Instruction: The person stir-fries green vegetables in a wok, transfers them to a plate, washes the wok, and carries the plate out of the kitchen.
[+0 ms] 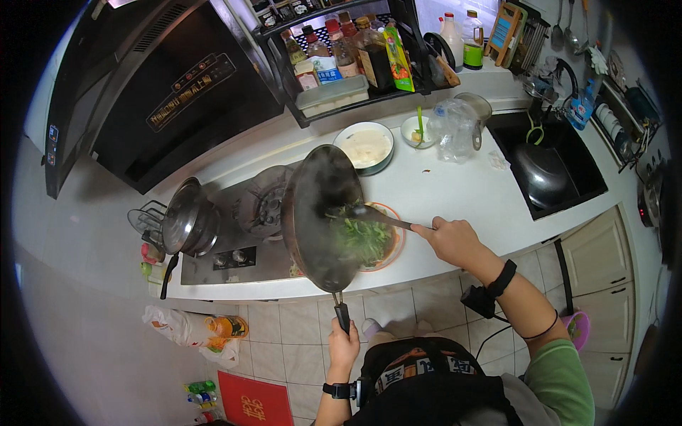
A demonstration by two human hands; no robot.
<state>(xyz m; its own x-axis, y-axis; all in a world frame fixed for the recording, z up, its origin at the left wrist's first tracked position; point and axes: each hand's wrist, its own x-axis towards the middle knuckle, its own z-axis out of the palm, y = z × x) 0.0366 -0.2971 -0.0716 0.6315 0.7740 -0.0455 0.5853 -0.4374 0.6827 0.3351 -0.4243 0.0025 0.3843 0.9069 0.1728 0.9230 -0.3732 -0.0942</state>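
My left hand (343, 345) grips the black handle of a wok (321, 213), which is tipped steeply to the right over a plate. In my right hand (453, 242) is a long-handled spatula (381, 215), its head at the wok's right rim among the greens. Steaming leafy greens (367, 239) lie over the plate and against the wok's edge. The plate (400, 246) has an orange-red rim and brown sauce shows at its right side. Part of the plate is hidden behind the wok and greens.
Behind the wok is a gas burner (264, 205); a lidded pot (186, 223) stands left of it. A bowl of pale liquid (366, 146), a small bowl (414, 136) and a plastic bag (455, 130) line the counter's back. The sink (581, 175) is right; a range hood (181, 96) hangs upper left.
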